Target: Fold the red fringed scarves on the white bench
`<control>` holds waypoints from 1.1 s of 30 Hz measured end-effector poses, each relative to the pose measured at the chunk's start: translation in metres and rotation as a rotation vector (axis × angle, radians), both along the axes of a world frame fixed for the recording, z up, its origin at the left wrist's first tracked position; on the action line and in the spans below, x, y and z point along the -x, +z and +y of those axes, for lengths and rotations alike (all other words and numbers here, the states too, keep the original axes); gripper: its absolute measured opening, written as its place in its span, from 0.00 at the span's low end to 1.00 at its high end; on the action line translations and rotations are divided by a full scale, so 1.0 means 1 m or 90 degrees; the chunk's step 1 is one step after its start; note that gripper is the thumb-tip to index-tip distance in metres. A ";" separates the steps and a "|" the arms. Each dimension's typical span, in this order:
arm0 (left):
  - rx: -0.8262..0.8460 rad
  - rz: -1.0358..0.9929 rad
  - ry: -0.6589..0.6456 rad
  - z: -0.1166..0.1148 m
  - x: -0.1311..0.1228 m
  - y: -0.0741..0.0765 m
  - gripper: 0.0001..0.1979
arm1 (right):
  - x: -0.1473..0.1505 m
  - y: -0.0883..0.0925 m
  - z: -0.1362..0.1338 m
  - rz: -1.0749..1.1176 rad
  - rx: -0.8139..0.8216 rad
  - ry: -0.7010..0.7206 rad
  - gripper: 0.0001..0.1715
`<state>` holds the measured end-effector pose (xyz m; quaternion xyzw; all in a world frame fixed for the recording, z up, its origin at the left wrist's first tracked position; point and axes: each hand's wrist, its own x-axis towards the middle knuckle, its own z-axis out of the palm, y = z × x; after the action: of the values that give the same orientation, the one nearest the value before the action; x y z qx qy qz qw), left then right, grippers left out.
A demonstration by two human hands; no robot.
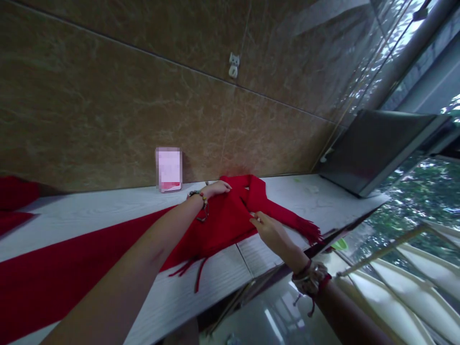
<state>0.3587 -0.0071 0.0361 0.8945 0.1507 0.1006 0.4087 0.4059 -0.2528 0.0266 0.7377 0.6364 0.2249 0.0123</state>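
A red scarf (230, 220) with fringed ends lies folded and overlapping on a pale wood-grain counter (302, 191). Near the wall, my left hand (217, 188) has its fingers closed on the upper part of the cloth. On the front side, my right hand (269, 229) pinches the scarf's edge between thumb and fingers. One fringed end reaches right past my right hand, while a long flat stretch of red cloth runs to the lower left under my left forearm. Tassels also hang over the front part of the counter.
A blurred pink-and-white box-like item (168, 168) stands against the brown tiled wall (143, 110). More red cloth (16, 199) lies at the far left. On the right are a dark panel-like object (373, 148) and a white rack (406, 273); the counter's front edge drops to the floor.
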 end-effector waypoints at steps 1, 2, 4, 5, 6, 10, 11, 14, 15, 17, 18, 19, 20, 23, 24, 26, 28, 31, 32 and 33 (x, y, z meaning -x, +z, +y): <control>-0.025 0.009 0.005 -0.001 -0.004 -0.006 0.12 | -0.002 -0.005 0.000 0.011 0.005 0.000 0.13; -0.051 0.019 0.014 -0.001 -0.006 -0.012 0.13 | -0.003 -0.009 0.000 0.020 0.006 0.002 0.14; -0.104 0.034 0.027 -0.002 -0.008 -0.018 0.14 | -0.005 -0.014 -0.001 0.036 0.000 0.006 0.15; -0.129 0.036 0.030 -0.004 -0.007 -0.020 0.15 | -0.006 -0.016 -0.001 0.043 -0.002 0.010 0.17; -0.154 0.034 0.035 -0.005 -0.006 -0.021 0.16 | -0.007 -0.017 -0.001 0.051 0.000 0.016 0.19; -0.245 -0.010 0.045 -0.017 0.001 -0.018 0.20 | -0.011 -0.020 -0.002 0.073 0.047 0.033 0.26; -0.275 -0.025 0.032 -0.021 0.002 -0.017 0.20 | -0.011 -0.019 -0.003 0.073 0.055 0.028 0.27; -0.398 -0.047 -0.043 -0.030 0.006 -0.020 0.18 | -0.011 -0.014 -0.003 0.052 0.042 0.010 0.25; -0.439 -0.045 -0.056 -0.032 0.006 -0.023 0.17 | -0.011 -0.012 -0.003 0.038 0.026 0.010 0.24; -0.487 -0.033 -0.034 -0.033 0.008 -0.031 0.16 | -0.010 -0.009 -0.005 0.007 -0.004 0.013 0.22; -0.494 -0.029 -0.007 -0.033 0.009 -0.035 0.16 | -0.009 -0.009 -0.005 -0.004 -0.006 0.011 0.21; -0.496 -0.027 0.020 -0.034 0.009 -0.038 0.17 | -0.009 -0.009 -0.006 -0.011 0.007 0.005 0.21; -0.497 -0.028 0.039 -0.034 0.010 -0.040 0.17 | -0.009 -0.011 -0.006 -0.013 0.031 -0.004 0.21; -0.530 -0.059 0.058 -0.036 0.011 -0.040 0.17 | -0.008 -0.018 -0.007 -0.013 0.113 -0.038 0.22; -0.552 -0.079 0.049 -0.037 0.012 -0.039 0.17 | -0.008 -0.020 -0.008 -0.011 0.128 -0.049 0.22; -0.585 -0.112 -0.002 -0.040 0.015 -0.035 0.17 | -0.008 -0.020 -0.008 0.000 0.146 -0.068 0.22; -0.581 -0.101 -0.078 -0.041 0.018 -0.034 0.16 | -0.010 -0.017 -0.009 0.031 0.172 -0.077 0.23; -0.531 -0.007 -0.151 -0.040 0.025 -0.037 0.21 | -0.014 -0.006 -0.011 0.127 0.174 -0.047 0.24; -0.516 0.024 -0.158 -0.040 0.027 -0.038 0.23 | -0.016 -0.002 -0.010 0.168 0.159 -0.021 0.24; -0.503 0.050 -0.161 -0.040 0.029 -0.040 0.25 | -0.018 0.002 -0.007 0.206 0.137 0.009 0.24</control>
<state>0.3302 -0.0468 -0.0037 0.9971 0.0051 0.0660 0.0368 0.4235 -0.2602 0.0284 0.7543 0.6555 0.0341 -0.0126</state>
